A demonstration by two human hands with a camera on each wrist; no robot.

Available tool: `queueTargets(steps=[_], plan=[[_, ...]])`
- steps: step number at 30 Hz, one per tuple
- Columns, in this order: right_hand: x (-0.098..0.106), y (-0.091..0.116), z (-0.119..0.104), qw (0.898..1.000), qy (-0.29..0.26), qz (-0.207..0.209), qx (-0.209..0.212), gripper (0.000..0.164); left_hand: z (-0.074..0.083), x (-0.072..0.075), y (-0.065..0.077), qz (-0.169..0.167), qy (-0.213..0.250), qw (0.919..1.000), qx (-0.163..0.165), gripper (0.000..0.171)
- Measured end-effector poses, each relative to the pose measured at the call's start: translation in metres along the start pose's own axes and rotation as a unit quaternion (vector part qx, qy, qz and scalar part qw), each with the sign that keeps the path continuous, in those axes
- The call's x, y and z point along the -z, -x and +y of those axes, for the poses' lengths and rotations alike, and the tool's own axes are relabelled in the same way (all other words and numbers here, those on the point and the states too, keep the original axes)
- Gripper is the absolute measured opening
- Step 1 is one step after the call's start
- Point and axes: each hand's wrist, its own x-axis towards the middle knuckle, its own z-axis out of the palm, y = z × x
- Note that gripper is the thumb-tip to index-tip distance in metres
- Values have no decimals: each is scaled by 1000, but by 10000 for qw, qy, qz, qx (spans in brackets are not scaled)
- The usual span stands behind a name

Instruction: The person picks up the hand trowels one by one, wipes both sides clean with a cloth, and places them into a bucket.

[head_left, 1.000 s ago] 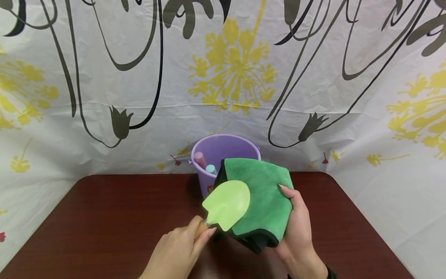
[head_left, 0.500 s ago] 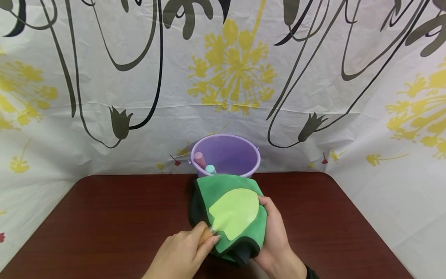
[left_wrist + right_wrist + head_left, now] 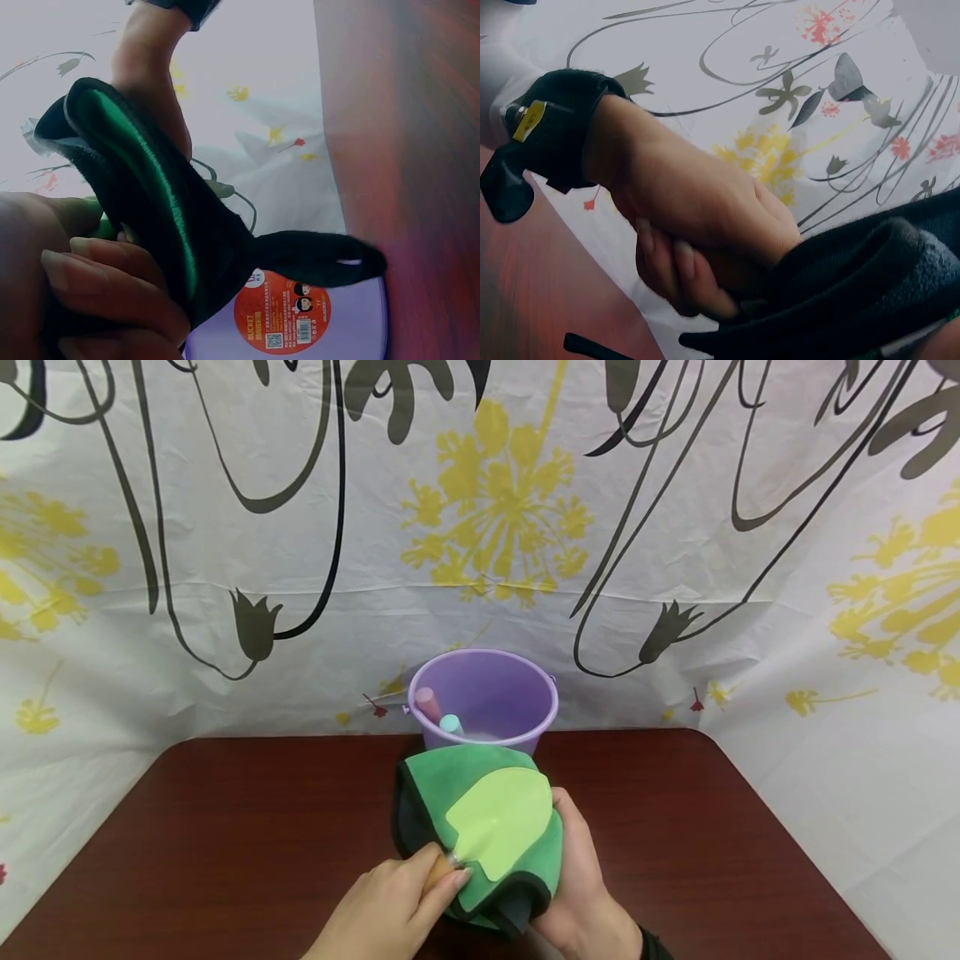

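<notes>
My left hand (image 3: 386,897) grips the short wooden handle (image 3: 441,870) of a toy shovel (image 3: 501,822) with a light green blade. Behind the blade is a folded green towel (image 3: 465,764) with black edging; the blade overlaps its face. My right hand (image 3: 583,885) holds the towel from its right side, thumb by the blade's edge and most fingers hidden behind the cloth. In the left wrist view, the towel's dark underside and a black hanging loop (image 3: 322,259) show beyond curled fingers (image 3: 112,285). The dark cloth (image 3: 840,277) also fills the right wrist view's lower right.
A purple bucket (image 3: 502,685) stands at the table's far edge, just beyond the towel. Inside it, a pink rod-like piece (image 3: 427,703) and a pale blue one (image 3: 450,724) lean at the left. A patterned sheet (image 3: 480,527) hangs behind the dark red table (image 3: 262,827).
The towel and my right hand have moved left and closer to me, away from the bucket's front. The shovel blade has shifted slightly right and down and now overlaps the towel's middle.
</notes>
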Motion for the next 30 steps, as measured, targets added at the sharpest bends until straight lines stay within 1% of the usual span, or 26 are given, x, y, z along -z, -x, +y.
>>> queueTargets(steps=[7,10,14,16,19,22,27,30], plan=[[3,-1,3,9978,159,-645,63,44,-2,2,-1,-259,437,9987,-44,34],[4,-2,6,9970,104,-745,170,46,-2,1,-2,-323,516,9981,-20,35],[2,-3,9,9978,-25,-616,243,45,-3,1,-1,-316,528,9981,-18,36],[0,-3,10,9985,-57,-481,246,43,-3,0,0,-255,506,9984,-85,35],[-1,-2,8,9994,52,-196,293,41,-2,0,1,-139,421,9988,-197,34],[-2,0,4,9991,193,37,370,37,-1,0,0,-111,361,9991,-194,34],[-1,2,-2,9993,220,-47,307,32,-1,3,-1,-192,335,9992,-52,35],[0,2,-4,9993,211,-53,306,32,0,4,-1,-203,286,9994,-19,36]])
